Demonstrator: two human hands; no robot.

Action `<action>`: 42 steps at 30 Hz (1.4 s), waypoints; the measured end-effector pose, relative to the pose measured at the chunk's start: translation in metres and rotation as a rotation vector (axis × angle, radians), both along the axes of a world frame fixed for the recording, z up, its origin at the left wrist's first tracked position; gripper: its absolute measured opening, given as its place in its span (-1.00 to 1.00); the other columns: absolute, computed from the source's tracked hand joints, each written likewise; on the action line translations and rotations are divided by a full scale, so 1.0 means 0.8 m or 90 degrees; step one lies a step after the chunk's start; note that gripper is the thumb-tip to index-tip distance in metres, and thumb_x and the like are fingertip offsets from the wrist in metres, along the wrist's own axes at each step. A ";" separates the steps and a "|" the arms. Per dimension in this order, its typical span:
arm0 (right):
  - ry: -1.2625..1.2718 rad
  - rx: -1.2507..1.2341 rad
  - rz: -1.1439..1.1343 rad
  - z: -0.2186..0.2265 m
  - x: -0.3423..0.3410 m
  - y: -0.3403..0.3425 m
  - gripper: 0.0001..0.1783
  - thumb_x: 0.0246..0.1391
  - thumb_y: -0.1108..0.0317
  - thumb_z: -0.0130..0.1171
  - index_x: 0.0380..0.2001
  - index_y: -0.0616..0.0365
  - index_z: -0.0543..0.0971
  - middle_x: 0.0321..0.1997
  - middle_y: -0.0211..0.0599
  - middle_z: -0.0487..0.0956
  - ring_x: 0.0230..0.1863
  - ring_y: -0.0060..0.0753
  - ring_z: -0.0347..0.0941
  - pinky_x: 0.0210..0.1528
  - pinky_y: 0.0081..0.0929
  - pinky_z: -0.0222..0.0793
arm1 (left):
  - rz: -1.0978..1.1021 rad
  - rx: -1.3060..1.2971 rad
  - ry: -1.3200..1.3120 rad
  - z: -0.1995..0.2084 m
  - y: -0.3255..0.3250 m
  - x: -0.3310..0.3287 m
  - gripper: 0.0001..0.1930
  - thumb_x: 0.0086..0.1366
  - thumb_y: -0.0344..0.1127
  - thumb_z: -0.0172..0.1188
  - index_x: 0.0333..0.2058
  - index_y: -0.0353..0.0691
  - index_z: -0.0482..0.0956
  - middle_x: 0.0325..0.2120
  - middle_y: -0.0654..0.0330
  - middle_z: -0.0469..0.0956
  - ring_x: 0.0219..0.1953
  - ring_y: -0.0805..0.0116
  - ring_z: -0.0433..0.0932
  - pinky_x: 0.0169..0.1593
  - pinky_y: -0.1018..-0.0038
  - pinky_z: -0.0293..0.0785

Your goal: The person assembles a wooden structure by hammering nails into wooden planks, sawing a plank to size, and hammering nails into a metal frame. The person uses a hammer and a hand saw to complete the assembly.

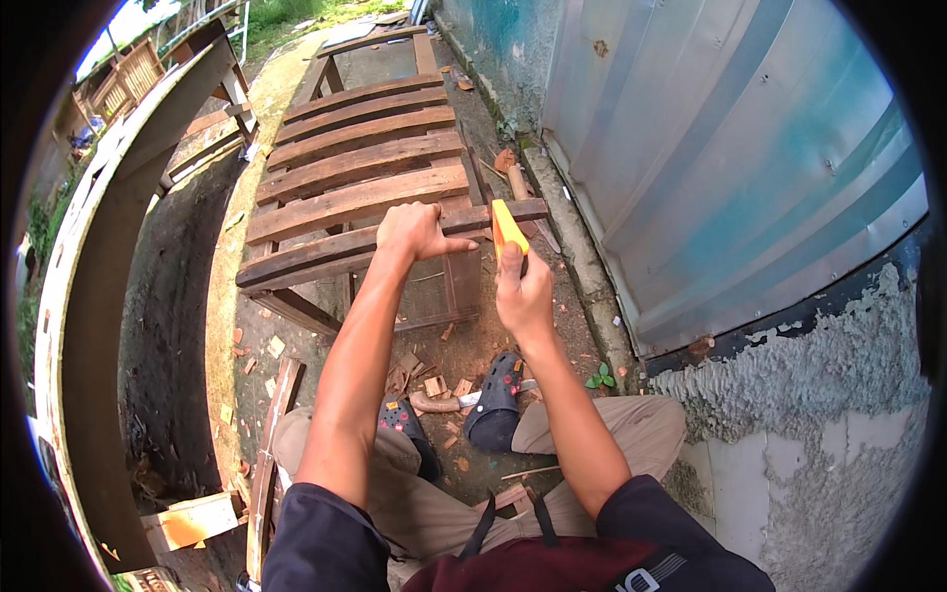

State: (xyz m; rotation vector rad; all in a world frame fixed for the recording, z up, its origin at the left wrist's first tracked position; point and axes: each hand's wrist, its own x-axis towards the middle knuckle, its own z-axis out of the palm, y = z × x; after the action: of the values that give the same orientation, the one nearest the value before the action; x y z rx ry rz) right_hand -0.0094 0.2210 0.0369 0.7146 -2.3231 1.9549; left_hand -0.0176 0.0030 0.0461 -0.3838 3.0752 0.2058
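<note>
At the near edge of a slatted wooden frame [462,286], two bare hands are seen at work. The fingers of the left hand [419,233] are curled down over the dark front slat [335,249], with the thumb stretched apart toward the right. By the right hand [525,292] one yellow-orange tool [507,229] is gripped, the fingers closed together around it and the thumb laid along its lower end; whether a blade is carried by it cannot be told from this angle. The tool is held upright against the front slat, just right of the left hand, near the slat's right end, which is left jutting past the frame.

The front slat is long, straight and dark brown, worn along its edges. Behind it five lighter slats [357,204] are counted, set crosswise with gaps between them, their brown surfaces streaked and weathered.

Below, two dark clogs [496,390], dotted with coloured charms, are worn on the feet. Between them one knife [434,403] with a wooden handle is laid on the ground, and several wood offcuts [440,385] are scattered close by. To the left, one long wooden strip [266,464] is propped near the knee, with one pale block [192,521] set beyond it. On the right, the ground is bounded by one ribbed metal panel [710,168] and a rough, peeling wall [819,365].
</note>
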 end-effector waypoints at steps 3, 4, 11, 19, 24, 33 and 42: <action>-0.039 -0.071 0.054 -0.053 0.113 0.104 -0.19 0.32 -0.39 -0.09 -0.31 0.34 0.49 -0.63 -0.38 0.39 -0.60 -0.55 0.38 -0.52 -0.48 0.28 | 0.008 -0.004 0.007 -0.002 -0.006 -0.002 0.03 -0.23 0.71 0.25 -0.25 -0.31 0.74 -0.34 -0.10 0.72 -0.21 -0.05 0.72 -0.06 0.16 0.64; -0.079 -0.086 0.058 -0.054 0.144 0.133 -0.13 0.25 -0.47 -0.08 -0.33 0.34 0.47 -0.63 -0.47 0.38 -0.61 -0.64 0.33 -0.53 -0.56 0.25 | 0.010 -0.006 0.000 -0.003 -0.005 -0.003 0.02 -0.22 0.71 0.25 -0.26 -0.31 0.74 -0.35 -0.10 0.72 -0.22 -0.05 0.72 -0.06 0.16 0.64; -0.098 -0.090 0.043 -0.004 0.007 0.030 -0.26 0.42 -0.28 -0.13 -0.45 0.27 0.46 -0.64 -0.43 0.39 -0.60 -0.57 0.32 -0.53 -0.46 0.20 | 0.019 0.014 0.028 0.000 0.003 -0.008 0.00 -0.24 0.65 0.33 -0.33 -0.38 0.69 -0.43 -0.15 0.70 -0.24 -0.08 0.72 -0.12 0.11 0.61; -0.012 -0.075 0.055 -0.057 0.115 0.104 -0.19 0.33 -0.40 -0.12 -0.36 0.29 0.50 -0.63 -0.38 0.39 -0.62 -0.54 0.36 -0.54 -0.48 0.24 | 0.016 -0.008 0.007 0.002 -0.004 -0.002 0.01 -0.24 0.71 0.26 -0.30 -0.30 0.73 -0.34 -0.12 0.71 -0.20 -0.05 0.72 -0.07 0.15 0.64; -0.118 -0.091 0.053 -0.034 0.155 0.140 -0.09 0.24 -0.51 -0.11 -0.33 0.35 0.50 -0.68 -0.54 0.31 -0.64 -0.69 0.26 -0.56 -0.62 0.18 | 0.029 0.015 0.017 -0.007 -0.007 -0.001 0.01 -0.26 0.67 0.31 -0.34 -0.37 0.69 -0.43 -0.11 0.70 -0.26 -0.07 0.71 -0.12 0.12 0.62; -0.037 -0.067 0.034 -0.031 0.011 0.016 -0.22 0.36 -0.37 -0.12 -0.40 0.27 0.48 -0.64 -0.33 0.44 -0.57 -0.45 0.43 -0.46 -0.40 0.31 | 0.011 -0.010 -0.004 0.005 -0.002 -0.008 0.03 -0.24 0.73 0.25 -0.25 -0.29 0.73 -0.34 -0.09 0.72 -0.20 -0.03 0.72 -0.05 0.14 0.64; -0.144 -0.135 0.095 -0.043 0.074 0.089 -0.15 0.31 -0.42 -0.12 -0.36 0.34 0.48 -0.62 -0.56 0.32 -0.61 -0.74 0.23 -0.58 -0.61 0.12 | 0.013 -0.001 0.000 0.000 -0.001 -0.008 0.02 -0.22 0.70 0.26 -0.27 -0.32 0.72 -0.34 -0.10 0.72 -0.20 -0.03 0.72 -0.06 0.15 0.63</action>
State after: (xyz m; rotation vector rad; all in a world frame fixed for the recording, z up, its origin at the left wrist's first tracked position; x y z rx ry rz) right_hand 0.0496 0.2920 0.0024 0.6998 -2.1814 2.4198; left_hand -0.0241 0.0023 0.0465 -0.4145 3.0729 0.2047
